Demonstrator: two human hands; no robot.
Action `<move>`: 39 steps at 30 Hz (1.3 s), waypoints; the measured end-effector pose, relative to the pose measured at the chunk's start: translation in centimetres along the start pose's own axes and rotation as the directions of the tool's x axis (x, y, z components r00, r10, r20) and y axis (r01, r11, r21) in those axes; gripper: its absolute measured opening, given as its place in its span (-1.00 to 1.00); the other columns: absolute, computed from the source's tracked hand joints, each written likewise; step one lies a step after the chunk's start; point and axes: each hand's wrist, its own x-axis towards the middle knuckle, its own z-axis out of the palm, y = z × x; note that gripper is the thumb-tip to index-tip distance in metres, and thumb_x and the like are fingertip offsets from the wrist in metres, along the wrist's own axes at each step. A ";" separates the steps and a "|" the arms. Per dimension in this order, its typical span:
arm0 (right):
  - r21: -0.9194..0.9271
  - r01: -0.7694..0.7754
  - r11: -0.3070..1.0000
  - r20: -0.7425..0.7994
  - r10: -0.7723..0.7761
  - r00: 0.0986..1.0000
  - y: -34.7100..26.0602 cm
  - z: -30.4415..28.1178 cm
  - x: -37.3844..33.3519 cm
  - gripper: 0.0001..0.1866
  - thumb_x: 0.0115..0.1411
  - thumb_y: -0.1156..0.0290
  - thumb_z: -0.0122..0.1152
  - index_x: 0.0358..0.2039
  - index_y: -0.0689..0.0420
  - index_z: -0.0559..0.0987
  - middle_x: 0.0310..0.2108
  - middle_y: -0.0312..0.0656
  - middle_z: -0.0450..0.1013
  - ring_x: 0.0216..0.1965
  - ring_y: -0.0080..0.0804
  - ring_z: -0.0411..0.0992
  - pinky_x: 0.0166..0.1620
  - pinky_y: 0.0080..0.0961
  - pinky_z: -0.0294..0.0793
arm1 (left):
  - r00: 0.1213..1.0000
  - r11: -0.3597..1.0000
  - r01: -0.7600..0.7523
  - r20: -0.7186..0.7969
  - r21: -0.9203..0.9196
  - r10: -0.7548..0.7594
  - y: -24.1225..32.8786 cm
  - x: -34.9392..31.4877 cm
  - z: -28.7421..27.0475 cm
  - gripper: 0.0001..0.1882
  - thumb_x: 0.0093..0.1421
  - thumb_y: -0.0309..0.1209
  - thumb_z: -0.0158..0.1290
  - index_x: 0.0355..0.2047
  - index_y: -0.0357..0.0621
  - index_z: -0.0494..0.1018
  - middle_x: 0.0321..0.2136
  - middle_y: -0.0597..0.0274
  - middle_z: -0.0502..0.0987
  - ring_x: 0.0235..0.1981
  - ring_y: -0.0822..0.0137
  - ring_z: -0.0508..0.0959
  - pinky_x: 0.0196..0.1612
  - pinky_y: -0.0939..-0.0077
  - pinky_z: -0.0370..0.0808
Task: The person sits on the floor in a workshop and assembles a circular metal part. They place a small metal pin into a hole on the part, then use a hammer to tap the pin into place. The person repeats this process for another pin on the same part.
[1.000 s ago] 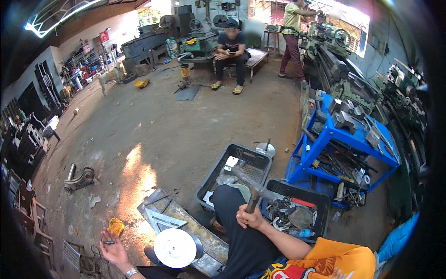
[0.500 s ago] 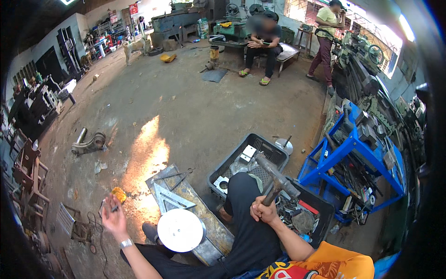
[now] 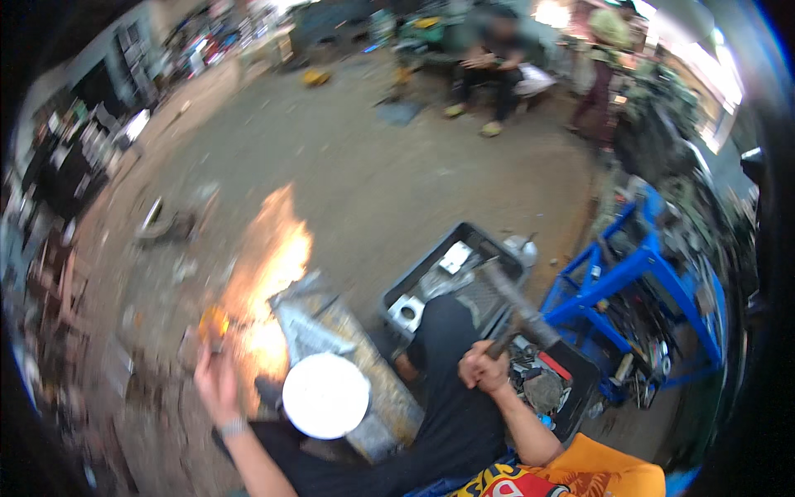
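Observation:
My right hand (image 3: 484, 367) is closed round the handle of a hammer (image 3: 520, 306), held above my right knee. The hammer's long metal head points up toward the crates. My left hand (image 3: 217, 383) is raised left of a round white disc (image 3: 326, 396), with its fingers bent round a small dark piece too blurred to name. That disc rests on a worn metal-topped bench (image 3: 385, 414) between my legs; neither hand touches it. Just beyond it on the bench lies a triangular metal square (image 3: 313, 333), smeared by motion.
Two black crates (image 3: 396, 290) of metal parts stand right of the bench. Beyond is a blue tool stand (image 3: 588, 294). A yellow object (image 3: 214, 321) lies on the floor near my left hand. One person (image 3: 490, 62) sits at the back; another (image 3: 609, 66) stands by machines.
The view has swung and blurred, shifting the room to the right. My left hand has moved slightly right, its fingers drawn closer together. The hammer stays in my right hand.

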 end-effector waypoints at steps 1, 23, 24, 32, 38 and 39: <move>0.008 0.049 0.999 -0.010 -0.049 0.999 0.2 0.0 -0.1 -0.74 0.12 0.46 0.16 -0.65 0.13 0.32 -0.81 -0.18 0.25 -0.85 -0.39 0.23 -0.77 -0.43 0.22 | 0.999 0.998 0.018 -0.032 -0.052 -0.019 -0.1 0.1 0.0 -0.56 0.39 -0.59 -0.22 0.25 -0.20 0.30 0.25 -0.02 0.36 0.33 0.09 0.28 0.41 0.08 0.19; -0.104 0.079 0.991 0.132 -0.065 0.989 0.5 0.6 0.7 -0.65 0.26 0.45 0.09 -0.65 0.04 0.25 -0.86 -0.34 0.16 -0.90 -0.51 0.15 -0.76 -0.56 0.18 | 0.977 0.984 0.171 0.120 0.043 -0.175 -2.7 -3.2 2.1 -0.62 0.35 -0.66 -0.25 0.17 -0.35 0.20 0.21 -0.36 0.28 0.23 -0.10 0.38 0.35 0.08 0.36; -0.119 0.074 0.990 0.130 -0.059 0.990 0.5 0.7 0.6 -0.65 0.25 0.45 0.10 -0.66 0.05 0.25 -0.86 -0.33 0.16 -0.90 -0.51 0.15 -0.76 -0.55 0.18 | 0.983 0.979 0.165 0.058 0.118 -0.173 -2.8 -3.3 2.1 -0.64 0.37 -0.63 -0.23 0.17 -0.34 0.20 0.20 -0.35 0.29 0.21 -0.07 0.40 0.32 0.12 0.39; -0.225 0.013 0.974 0.066 0.001 0.998 0.3 1.4 0.5 -0.60 0.18 0.47 0.20 -0.71 0.08 0.23 -0.84 -0.32 0.12 -0.87 -0.57 0.07 -0.79 -0.56 0.18 | 0.984 0.956 0.115 0.101 0.269 -0.147 -3.2 -4.0 0.8 -0.62 0.42 -0.24 -0.06 0.13 -0.15 0.25 -0.10 -0.06 0.56 -0.14 0.31 0.63 -0.10 0.52 0.64; -0.354 -0.045 0.934 0.026 0.058 0.998 0.0 1.9 0.4 -0.60 0.18 0.54 0.19 -0.69 0.08 0.22 -0.80 -0.33 0.14 -0.84 -0.58 0.08 -0.78 -0.57 0.18 | 0.983 0.956 0.038 0.160 0.290 -0.088 -3.7 -4.0 0.3 -0.64 0.40 -0.17 -0.02 0.05 -0.14 0.30 -0.23 0.01 0.59 -0.27 0.38 0.60 -0.33 0.60 0.54; -0.382 -0.063 0.922 0.020 0.076 0.997 0.0 2.0 0.4 -0.60 0.18 0.54 0.20 -0.69 0.08 0.22 -0.79 -0.33 0.15 -0.84 -0.59 0.09 -0.77 -0.58 0.18 | 0.982 0.948 0.020 0.172 0.316 -0.078 -3.8 -4.0 0.5 -0.65 0.40 -0.18 -0.03 0.03 -0.15 0.30 -0.23 0.01 0.59 -0.28 0.39 0.60 -0.35 0.60 0.52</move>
